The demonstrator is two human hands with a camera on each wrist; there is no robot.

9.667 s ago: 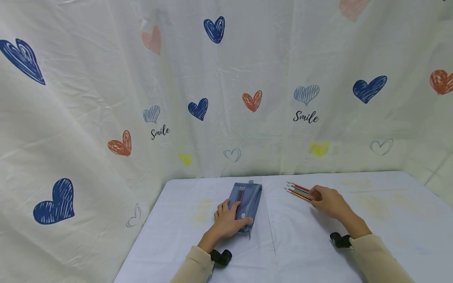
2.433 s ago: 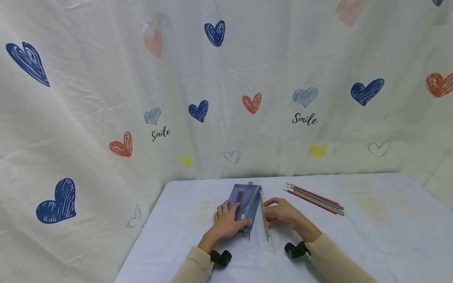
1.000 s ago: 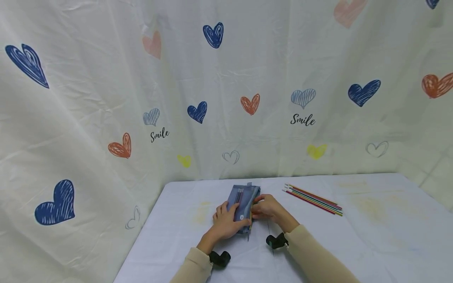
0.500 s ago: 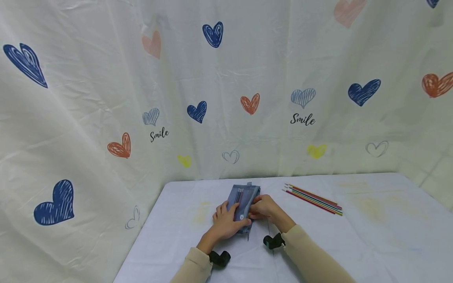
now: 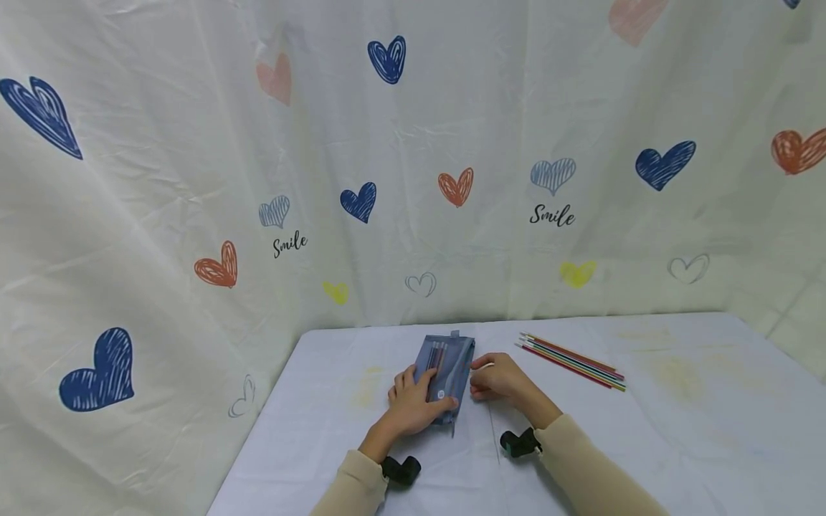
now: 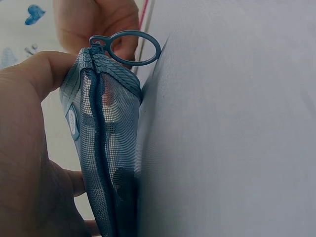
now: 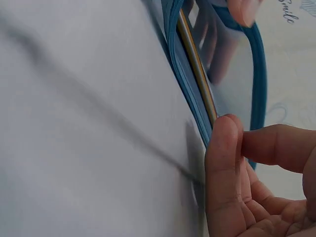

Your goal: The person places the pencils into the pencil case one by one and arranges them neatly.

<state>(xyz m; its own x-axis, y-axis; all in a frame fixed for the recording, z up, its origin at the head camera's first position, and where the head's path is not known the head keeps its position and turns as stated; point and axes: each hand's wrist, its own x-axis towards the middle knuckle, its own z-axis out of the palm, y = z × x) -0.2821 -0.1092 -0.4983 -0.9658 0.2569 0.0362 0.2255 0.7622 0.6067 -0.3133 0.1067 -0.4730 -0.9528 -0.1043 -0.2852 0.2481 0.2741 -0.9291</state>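
Note:
A blue mesh pencil case point(image 5: 454, 365) lies on the white table. My left hand point(image 5: 413, 408) holds it, thumb near the right edge and fingers toward the left side. The case's zipper pull point(image 6: 136, 48) shows in the left wrist view. My right hand point(image 5: 503, 380) is just right of the case, fingers loosely bent, thumb against a fingertip; nothing shows between them. A yellowish pencil point(image 7: 197, 66) lies inside the case mouth, behind that fingertip in the right wrist view. Several colored pencils point(image 5: 571, 360) lie side by side to the right.
The table point(image 5: 677, 444) is covered with a white cloth that has faint yellowish stains. Behind it hangs a pale curtain point(image 5: 490, 107) printed with hearts. A dark wrist camera point(image 5: 401, 471) is worn on each wrist.
My right hand took the yellowish pencil to the case and reached in at its right edge. Now it has drawn back rightward, leaving the pencil inside. My left hand has stayed on the case.

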